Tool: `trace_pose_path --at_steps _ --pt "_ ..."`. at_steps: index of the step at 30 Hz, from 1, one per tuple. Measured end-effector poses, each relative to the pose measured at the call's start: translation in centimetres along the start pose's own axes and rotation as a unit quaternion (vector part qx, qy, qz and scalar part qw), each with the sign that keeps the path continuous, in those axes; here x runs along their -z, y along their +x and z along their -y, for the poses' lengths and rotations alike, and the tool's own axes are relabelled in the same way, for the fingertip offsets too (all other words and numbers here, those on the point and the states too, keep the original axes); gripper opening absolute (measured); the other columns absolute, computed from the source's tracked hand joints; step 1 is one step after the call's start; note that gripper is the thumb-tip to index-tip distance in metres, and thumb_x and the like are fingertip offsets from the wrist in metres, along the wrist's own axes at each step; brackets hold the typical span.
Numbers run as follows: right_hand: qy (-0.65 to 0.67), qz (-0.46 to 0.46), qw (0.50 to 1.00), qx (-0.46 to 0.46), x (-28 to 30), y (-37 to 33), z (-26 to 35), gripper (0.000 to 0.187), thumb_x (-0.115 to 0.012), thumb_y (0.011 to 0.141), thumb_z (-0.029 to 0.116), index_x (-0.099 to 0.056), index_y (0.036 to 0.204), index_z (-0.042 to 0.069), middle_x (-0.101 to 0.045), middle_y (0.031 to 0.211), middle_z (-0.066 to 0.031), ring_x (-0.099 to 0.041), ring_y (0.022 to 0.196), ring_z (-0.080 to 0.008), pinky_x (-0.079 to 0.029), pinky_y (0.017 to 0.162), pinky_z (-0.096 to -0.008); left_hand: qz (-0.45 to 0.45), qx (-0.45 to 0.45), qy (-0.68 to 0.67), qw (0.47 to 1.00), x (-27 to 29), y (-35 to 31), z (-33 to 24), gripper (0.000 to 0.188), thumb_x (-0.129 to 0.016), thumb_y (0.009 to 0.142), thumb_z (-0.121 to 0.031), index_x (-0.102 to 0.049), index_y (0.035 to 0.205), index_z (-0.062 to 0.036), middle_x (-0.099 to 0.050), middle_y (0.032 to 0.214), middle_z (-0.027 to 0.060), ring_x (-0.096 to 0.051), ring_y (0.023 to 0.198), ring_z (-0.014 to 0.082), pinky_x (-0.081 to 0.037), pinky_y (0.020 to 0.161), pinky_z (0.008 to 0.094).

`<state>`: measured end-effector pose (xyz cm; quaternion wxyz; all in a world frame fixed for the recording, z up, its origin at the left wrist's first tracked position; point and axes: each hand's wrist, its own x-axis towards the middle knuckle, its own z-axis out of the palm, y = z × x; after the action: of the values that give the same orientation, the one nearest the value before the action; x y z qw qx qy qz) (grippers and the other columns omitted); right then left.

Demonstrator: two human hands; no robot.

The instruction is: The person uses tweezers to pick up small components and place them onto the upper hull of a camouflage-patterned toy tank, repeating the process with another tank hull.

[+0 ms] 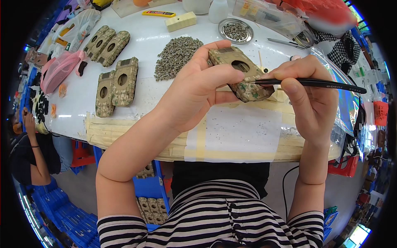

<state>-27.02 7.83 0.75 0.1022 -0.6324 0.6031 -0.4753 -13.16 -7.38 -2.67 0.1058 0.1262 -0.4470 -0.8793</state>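
Observation:
My left hand (pixel 198 82) grips a camouflage-patterned casing (pixel 244 76) with an oval hole, tilted above the table, thumb across its near side. In my right hand (pixel 310 87) is a pair of black tweezers (pixel 318 83), held between thumb and fingers. The tips of the tweezers reach the casing's near edge beside my left thumb; whether they pinch a part is too small to tell. Behind my left hand lies a pile of small metallic pieces (pixel 178 56). Two more camouflage casings (pixel 125 82) lie flat to the left.
Further camouflage casings (pixel 113 48) lie at the far left near a pink mesh cap (pixel 62 72). A round metal dish (pixel 235 31) of small pieces, a pale block (pixel 181 22) and a yellow cutter (pixel 159 14) stand at the back. Another person's arm (pixel 35 149) shows at left.

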Motion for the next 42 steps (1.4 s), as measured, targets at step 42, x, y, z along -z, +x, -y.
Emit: trace_pose_path --at_steps 42 --pt "-0.015 -0.005 1.0 0.014 -0.07 0.03 -0.18 0.014 -0.053 0.092 0.011 -0.055 0.093 -0.002 -0.063 0.087 -0.0116 -0.053 0.072 -0.0093 -0.039 0.061 -0.0195 0.001 0.0 -0.002 1.0 0.05 -0.03 0.05 0.064 -0.061 0.08 -0.009 -0.024 0.132 0.0004 -0.057 0.106 0.0107 -0.06 0.093 0.0158 -0.051 0.08 0.0337"
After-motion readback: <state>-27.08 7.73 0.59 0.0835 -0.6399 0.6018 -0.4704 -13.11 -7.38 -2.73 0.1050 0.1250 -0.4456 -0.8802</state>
